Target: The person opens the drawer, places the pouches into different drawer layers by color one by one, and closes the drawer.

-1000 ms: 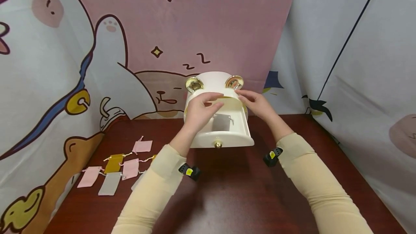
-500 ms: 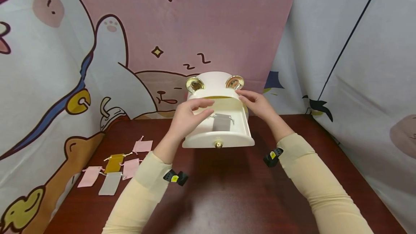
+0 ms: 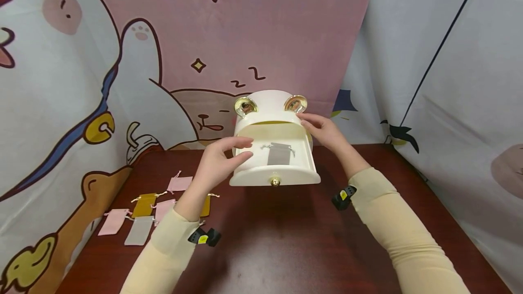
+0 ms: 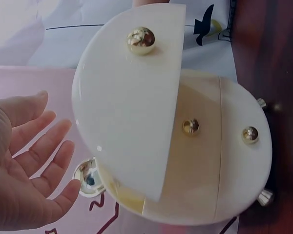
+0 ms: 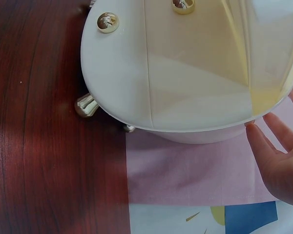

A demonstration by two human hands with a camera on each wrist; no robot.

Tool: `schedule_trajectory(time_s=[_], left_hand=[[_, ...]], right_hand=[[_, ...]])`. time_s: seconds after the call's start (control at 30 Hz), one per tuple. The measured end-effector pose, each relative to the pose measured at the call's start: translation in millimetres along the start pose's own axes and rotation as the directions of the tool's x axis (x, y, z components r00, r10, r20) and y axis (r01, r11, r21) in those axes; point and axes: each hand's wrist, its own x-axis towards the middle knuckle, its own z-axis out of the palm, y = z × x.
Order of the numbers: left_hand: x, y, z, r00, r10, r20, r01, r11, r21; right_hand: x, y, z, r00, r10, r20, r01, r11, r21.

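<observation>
A cream storage box (image 3: 271, 105) with gold knobs and two gold round ears stands at the back of the table, its top drawer (image 3: 253, 177) pulled out. Inside the drawer lies a small grey drawstring pouch (image 3: 279, 154). My left hand (image 3: 218, 160) hovers at the drawer's left side, fingers relaxed and holding nothing; the left wrist view shows the same hand (image 4: 34, 161) beside the drawer front (image 4: 127, 107). My right hand (image 3: 324, 131) rests its fingertips on the box's upper right side, below the right ear. In the right wrist view, its fingertips (image 5: 251, 130) touch the box edge.
On the table's left lie several drawstring pouches: pink (image 3: 113, 222), mustard (image 3: 144, 205) and grey (image 3: 139, 230). Another mustard pouch (image 3: 205, 206) shows partly behind my left forearm. Two lower drawers with gold knobs (image 4: 190, 126) sit beneath. A cartoon-printed cloth (image 3: 286, 35) hangs behind.
My left hand has moved left and down, away from over the drawer, uncovering the grey pouch and the drawer's left side. The right hand has stayed at the box.
</observation>
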Motion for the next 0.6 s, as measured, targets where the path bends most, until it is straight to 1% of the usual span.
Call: schedule_trajectory(time_s=[0.17,0.27,0.43,0.6], left_hand=[[-11.2,-7.7,-10.3,1.000,-0.005,-0.011,0.005,1.000,-0.004],[-17.8,-14.9,-17.2,1.000,-0.017,-0.009,0.017,1.000,-0.015],[-32.8,-32.5,-27.4,0.997,-0.079,0.016,0.079,0.996,-0.027],[-53.5,-57.2,-33.0,0.989,-0.143,0.032,0.144,0.989,-0.019]], right_hand=[[-1,0,-0.2,1.000,-0.001,0.000,0.001,1.000,-0.009],[-1,1,-0.3,1.000,-0.001,-0.001,0.001,1.000,-0.015],[0,2,-0.2,1.000,-0.006,-0.006,0.006,1.000,-0.014],[0,2,-0.1,1.000,-0.004,-0.005,0.004,1.000,-0.023]])
